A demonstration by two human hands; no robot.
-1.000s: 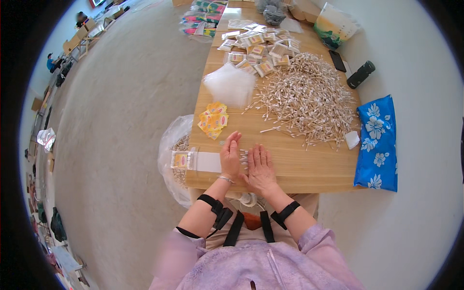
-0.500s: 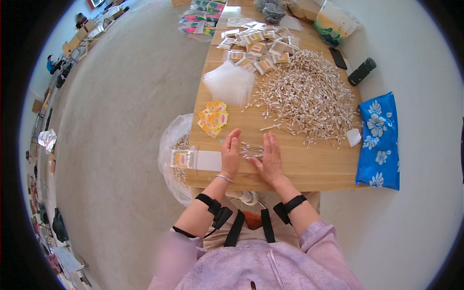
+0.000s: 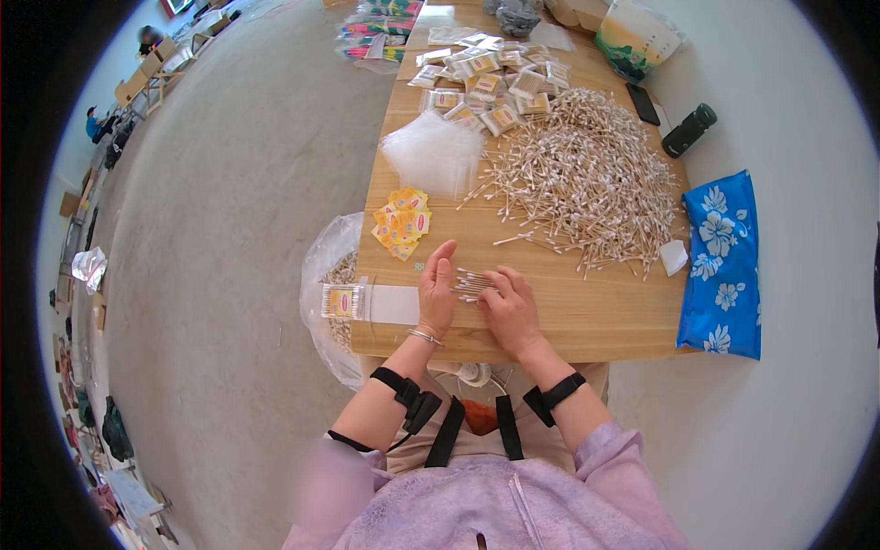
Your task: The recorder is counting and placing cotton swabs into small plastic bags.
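A small row of cotton swabs (image 3: 469,285) lies crosswise on the wooden table between my hands. My left hand (image 3: 437,295) stands on edge at their left ends, fingers stretched out and nothing gripped. At the other ends, my right hand (image 3: 510,310) has its fingers bent and closed over the swabs. Left of my left hand, a filled swab packet (image 3: 343,301) with a yellow label rests at the table's edge beside a white strip (image 3: 394,304). Yellow cards (image 3: 401,225) and clear plastic bags (image 3: 433,154) lie farther off. A large heap of loose swabs (image 3: 596,174) spreads to the right.
Filled packets (image 3: 486,87) are piled toward the back. A blue flowered pouch (image 3: 720,266), a dark bottle (image 3: 688,131) and a phone (image 3: 643,104) line the right side by the wall. Below the left edge hangs a clear bag (image 3: 321,261) containing swabs.
My right hand's fingers, stretched out before, have bent down over the right ends of the swab row. My left hand has stayed almost in place.
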